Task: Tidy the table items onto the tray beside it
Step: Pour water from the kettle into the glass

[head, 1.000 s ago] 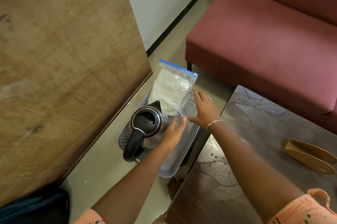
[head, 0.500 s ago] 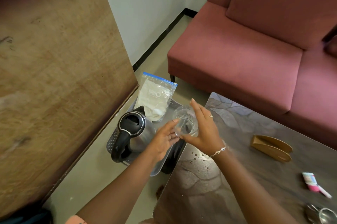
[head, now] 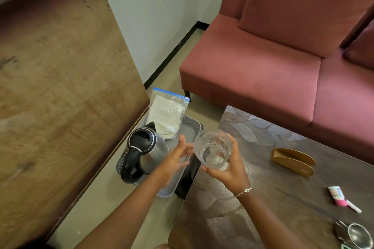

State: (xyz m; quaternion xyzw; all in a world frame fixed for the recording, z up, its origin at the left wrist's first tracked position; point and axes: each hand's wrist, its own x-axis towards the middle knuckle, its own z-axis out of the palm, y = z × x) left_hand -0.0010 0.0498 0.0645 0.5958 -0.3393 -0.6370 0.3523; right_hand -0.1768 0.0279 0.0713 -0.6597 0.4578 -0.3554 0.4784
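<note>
1. Gripping the glass in the right hand, wrapping curled fingers round its right wall and tucking the thumb against the near bottom edge.
2. Holding it up in the air over the left corner of the table, just beside the tray, and looking pretty much straight down into its mouth.
3. Stretching the left hand out over the tray with fingers straight and loose, gripping nothing, pointing the fingertips at the glass's left wall.
4. Honestly not managing to tell whether those fingertips are touching the glass or stopping just short, blur smearing that exact spot.
5. Spotting a kettle parked on the tray's near-left end and a zip bag leaning over the far end with a white pouch inside, print too small to read.
6. Seeing a wooden holder and a little pink and white tube lying on the table, both well apart from the glass.
7. Losing half of a shiny metal strainer to the bottom right corner, so only guessing at the name.
8. Losing a good chunk of the tray floor under the left forearm and the kettle too.
9. Not making out the dark thing tucked under the table edge next to the tray.
</note>
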